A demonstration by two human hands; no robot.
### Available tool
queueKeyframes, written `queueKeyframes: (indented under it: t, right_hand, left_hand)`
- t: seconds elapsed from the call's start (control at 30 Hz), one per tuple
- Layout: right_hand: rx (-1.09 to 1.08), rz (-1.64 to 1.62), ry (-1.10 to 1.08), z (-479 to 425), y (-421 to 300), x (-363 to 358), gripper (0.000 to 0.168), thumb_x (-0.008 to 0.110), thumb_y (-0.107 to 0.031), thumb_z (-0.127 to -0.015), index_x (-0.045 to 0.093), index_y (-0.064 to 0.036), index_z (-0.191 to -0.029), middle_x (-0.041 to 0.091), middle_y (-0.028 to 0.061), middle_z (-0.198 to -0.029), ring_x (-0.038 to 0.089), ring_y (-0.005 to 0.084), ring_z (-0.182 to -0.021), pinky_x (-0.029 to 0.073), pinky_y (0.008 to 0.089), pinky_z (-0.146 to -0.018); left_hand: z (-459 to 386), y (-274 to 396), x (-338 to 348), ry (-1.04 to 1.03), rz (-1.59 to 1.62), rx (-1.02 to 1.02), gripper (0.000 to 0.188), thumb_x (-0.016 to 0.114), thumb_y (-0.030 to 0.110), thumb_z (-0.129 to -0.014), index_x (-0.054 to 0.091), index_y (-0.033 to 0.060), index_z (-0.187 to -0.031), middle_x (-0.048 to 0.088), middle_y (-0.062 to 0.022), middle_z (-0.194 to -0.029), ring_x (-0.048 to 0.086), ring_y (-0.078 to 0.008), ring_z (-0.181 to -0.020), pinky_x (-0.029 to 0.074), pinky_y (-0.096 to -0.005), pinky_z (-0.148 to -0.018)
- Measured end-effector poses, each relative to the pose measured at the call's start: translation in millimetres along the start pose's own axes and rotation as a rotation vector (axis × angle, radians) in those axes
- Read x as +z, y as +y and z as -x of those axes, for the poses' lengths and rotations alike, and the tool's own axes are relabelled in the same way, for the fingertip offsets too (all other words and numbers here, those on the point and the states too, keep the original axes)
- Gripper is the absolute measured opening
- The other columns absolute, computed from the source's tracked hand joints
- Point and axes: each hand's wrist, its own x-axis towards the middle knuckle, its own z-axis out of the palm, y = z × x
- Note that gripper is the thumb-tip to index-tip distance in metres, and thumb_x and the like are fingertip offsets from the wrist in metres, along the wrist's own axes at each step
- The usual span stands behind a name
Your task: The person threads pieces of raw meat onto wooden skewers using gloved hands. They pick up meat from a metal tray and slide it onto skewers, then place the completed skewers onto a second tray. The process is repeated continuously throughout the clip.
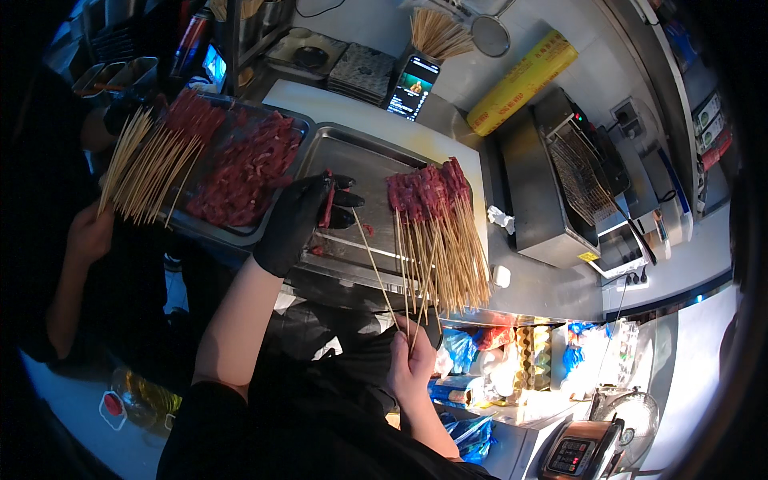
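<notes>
My left hand point(294, 216), in a black glove, pinches a strip of raw red meat point(327, 204) above a steel tray point(354, 156). My bare right hand point(413, 360) grips the lower end of a bamboo skewer point(375, 264), whose tip reaches close to the gloved fingers. Other skewer ends cross near this hand; whether it holds them too is unclear. At the tray's right side, a pile of meat skewers point(429, 192) lies with sticks pointing towards me. Left of my gloved hand, loose meat strips point(246, 174) fill part of a second tray point(306, 123).
On the left, another person's hand point(90, 234) holds bamboo skewers beside more threaded meat point(192, 120). Behind the trays are a white cutting board point(456, 141), a lit phone point(414, 87), a skewer holder point(441, 36) and a yellow wrap roll point(522, 81). A steel fryer point(540, 198) stands right.
</notes>
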Motion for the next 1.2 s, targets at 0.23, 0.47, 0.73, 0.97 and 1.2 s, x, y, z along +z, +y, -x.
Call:
queueKeyframes:
  t: [0.23, 0.47, 0.73, 0.97, 1.2]
  right_hand:
    - [-0.030, 0.039, -0.004, -3.3, -2.9, 4.3, 0.024, 0.055, -0.003, -0.098, 0.063, 0.003, -0.120, 0.054, -0.0037, -0.074, 0.045, 0.0027, -0.065, 0.036, 0.0193, -0.060]
    - [-0.019, 0.030, -0.001, -4.1, -5.3, 8.6, 0.023, 0.055, -0.002, -0.098, 0.064, 0.002, -0.119, 0.054, -0.0030, -0.073, 0.047, 0.0032, -0.065, 0.038, 0.0199, -0.060]
    - [-0.012, 0.059, -0.008, -6.3, -13.8, 9.5, 0.023, 0.055, -0.002, -0.097, 0.064, 0.002, -0.118, 0.056, -0.0016, -0.073, 0.048, 0.0039, -0.066, 0.039, 0.0204, -0.060]
    - [-0.026, 0.063, 0.001, -6.8, -13.9, 12.0, 0.023, 0.056, -0.002, -0.096, 0.064, 0.002, -0.117, 0.056, -0.0008, -0.072, 0.048, 0.0044, -0.065, 0.039, 0.0209, -0.060]
    - [-0.006, 0.075, -0.014, -6.1, -12.3, 13.1, 0.023, 0.056, -0.002, -0.097, 0.065, 0.001, -0.118, 0.056, 0.0004, -0.072, 0.049, 0.0055, -0.064, 0.040, 0.0219, -0.060]
  left_hand:
    - [-14.7, -14.6, -18.6, 0.012, 0.223, -0.141, 0.042, 0.047, 0.031, -0.105, 0.062, -0.0023, -0.125, 0.072, -0.0148, -0.110, 0.071, -0.0210, -0.099, 0.056, -0.0336, -0.086]
    - [-14.6, -26.9, -34.5, -0.032, 0.165, -0.124, 0.041, 0.055, 0.027, -0.099, 0.060, -0.0020, -0.127, 0.071, -0.0146, -0.112, 0.070, -0.0219, -0.099, 0.057, -0.0349, -0.083]
    - [-10.0, -16.6, -17.3, -0.077, 0.032, -0.006, 0.045, 0.056, 0.019, -0.099, 0.050, -0.0012, -0.139, 0.064, -0.0182, -0.129, 0.064, -0.0253, -0.119, 0.051, -0.0374, -0.103]
    - [-10.4, -15.0, -16.2, 0.001, 0.058, -0.078, 0.040, 0.051, 0.023, -0.103, 0.053, -0.0012, -0.135, 0.066, -0.0188, -0.123, 0.067, -0.0252, -0.111, 0.055, -0.0376, -0.096]
    - [-15.3, -12.6, -18.0, 0.000, 0.366, -0.190, 0.048, 0.043, 0.033, -0.107, 0.049, -0.0025, -0.139, 0.064, -0.0222, -0.127, 0.067, -0.0296, -0.113, 0.055, -0.0412, -0.099]
